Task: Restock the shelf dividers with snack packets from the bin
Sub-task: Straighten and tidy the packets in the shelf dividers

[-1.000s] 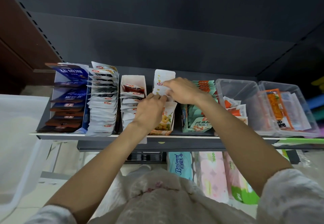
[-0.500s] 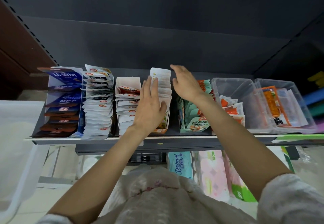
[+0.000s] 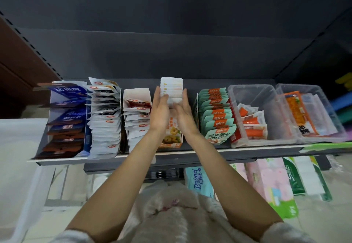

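Squaring up a row looks like the step in hand: both hands are pressed flat against the two sides of the stack of white snack packets (image 3: pixel 171 88) standing in the orange-fronted divider (image 3: pixel 172 138), middle of the shelf (image 3: pixel 238 150). Left hand (image 3: pixel 161 112) sits on the left flank of the row, right hand (image 3: pixel 182 114) on the right flank, palms facing each other, fingers (image 3: pixel 158 95) stretched straight toward the back of the shelf, not curled round anything, so it's more of a sandwich squeeze than a real grab. Both forearms reach up and forward from the bottom of the view, converging a bit at the wrists. I'd say this slot is pretty much full, so the next move probably calls for letting go gently so the packets stay upright, then going back for more stock. I honestly can't tell which container is the supply bin; there's a pale translucent tub (image 3: pixel 17 166) at far left, only partly in view. The red-packet divider (image 3: pixel 136 117) next door looks a touch emptier at the back, and the clear tub (image 3: pixel 255 98) to the right has room too, so those seem like the candidates.
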Available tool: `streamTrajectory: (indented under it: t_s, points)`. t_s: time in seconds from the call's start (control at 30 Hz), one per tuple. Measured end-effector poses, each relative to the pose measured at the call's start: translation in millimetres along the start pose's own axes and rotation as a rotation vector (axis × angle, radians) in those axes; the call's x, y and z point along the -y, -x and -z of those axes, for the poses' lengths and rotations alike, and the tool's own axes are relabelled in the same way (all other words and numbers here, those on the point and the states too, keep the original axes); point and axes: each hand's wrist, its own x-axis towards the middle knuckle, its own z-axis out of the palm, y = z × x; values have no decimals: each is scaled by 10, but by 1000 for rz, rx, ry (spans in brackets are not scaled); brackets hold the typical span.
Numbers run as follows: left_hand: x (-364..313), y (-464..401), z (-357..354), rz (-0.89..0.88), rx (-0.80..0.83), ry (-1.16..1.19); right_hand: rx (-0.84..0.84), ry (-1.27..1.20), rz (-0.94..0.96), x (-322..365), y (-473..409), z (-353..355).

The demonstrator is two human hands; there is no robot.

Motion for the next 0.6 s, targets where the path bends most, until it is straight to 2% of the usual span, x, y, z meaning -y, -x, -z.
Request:
streamTrajectory:
  t_s: [0.1, 0.23, 0.3, 0.37, 0.47, 0.6]
  points:
    - [20, -5, -27, -31, 15, 0, -48, 274, 43, 59, -88, 64]
    - [17, -42, -41, -40, 1, -5, -73, 371, 97, 155, -150, -29]
    - [1, -59, -31, -47, 6, -35, -154, 383, 209, 217, -182, -13]
    - [-11, -94, -30, -44, 26, -61, -181, 606, 350, 286, -261, 64]
    - [-1, -146, -29, -30, 53, -65, -78, 946, 383, 305, -388, 148]
    - [33, -80, -24, -46, 79, -29, -33, 1010, 372, 230, -358, 181]
